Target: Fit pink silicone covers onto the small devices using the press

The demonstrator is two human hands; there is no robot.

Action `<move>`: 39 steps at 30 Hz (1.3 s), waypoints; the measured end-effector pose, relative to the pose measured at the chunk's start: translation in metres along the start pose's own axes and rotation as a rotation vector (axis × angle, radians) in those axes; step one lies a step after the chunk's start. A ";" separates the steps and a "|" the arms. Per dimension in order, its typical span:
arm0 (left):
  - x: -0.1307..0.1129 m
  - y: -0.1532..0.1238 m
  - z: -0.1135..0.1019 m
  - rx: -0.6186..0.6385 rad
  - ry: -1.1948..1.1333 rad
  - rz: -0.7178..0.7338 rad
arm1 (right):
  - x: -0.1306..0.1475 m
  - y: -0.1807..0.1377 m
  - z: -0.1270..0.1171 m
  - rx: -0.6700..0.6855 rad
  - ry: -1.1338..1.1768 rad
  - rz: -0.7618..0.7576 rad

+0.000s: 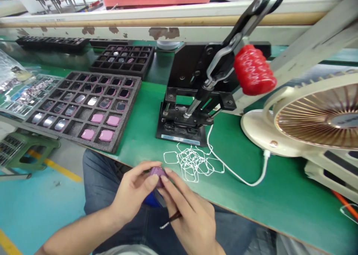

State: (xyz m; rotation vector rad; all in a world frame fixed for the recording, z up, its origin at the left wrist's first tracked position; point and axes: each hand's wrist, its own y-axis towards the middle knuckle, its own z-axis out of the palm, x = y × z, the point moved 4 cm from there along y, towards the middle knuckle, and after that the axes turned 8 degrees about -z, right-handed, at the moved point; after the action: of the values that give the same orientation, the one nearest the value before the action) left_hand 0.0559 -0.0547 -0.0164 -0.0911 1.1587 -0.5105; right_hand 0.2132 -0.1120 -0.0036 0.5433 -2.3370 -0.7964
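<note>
A small purple watch case (158,172) is pinched between the fingertips of both hands, above my lap at the table's front edge. My left hand (135,189) is closed on its left side. From the right, my right hand (190,214) grips the case with thumb and fingers. A thin dark tool (175,216) with a pale tip pokes out from under the right hand's fingers; its kind is unclear. Just beyond the hands lies a tangle of thin white loop-shaped strips (194,161). A blue thing (154,200) shows partly below the fingers.
A black lever press (195,109) with a red-wrapped handle (254,70) stands beyond the strips. To the left, a grey foam tray (117,139) holds several watch cases, with another tray (148,63) behind. On the right are a fan (321,113) and its white cable (248,183).
</note>
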 end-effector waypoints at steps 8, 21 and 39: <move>-0.004 0.003 0.003 -0.027 -0.181 -0.025 | -0.007 0.014 -0.002 0.151 0.261 0.180; 0.001 -0.002 0.003 0.006 -0.074 -0.056 | -0.006 0.010 -0.007 0.158 0.429 0.188; -0.046 0.005 0.011 0.176 0.810 0.740 | -0.008 -0.002 -0.019 -0.019 0.328 0.159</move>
State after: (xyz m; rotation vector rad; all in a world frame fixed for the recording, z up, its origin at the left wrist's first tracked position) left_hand 0.0539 -0.0325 0.0254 0.7364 1.7989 0.0446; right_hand 0.2320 -0.1163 0.0040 0.4369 -2.0394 -0.6052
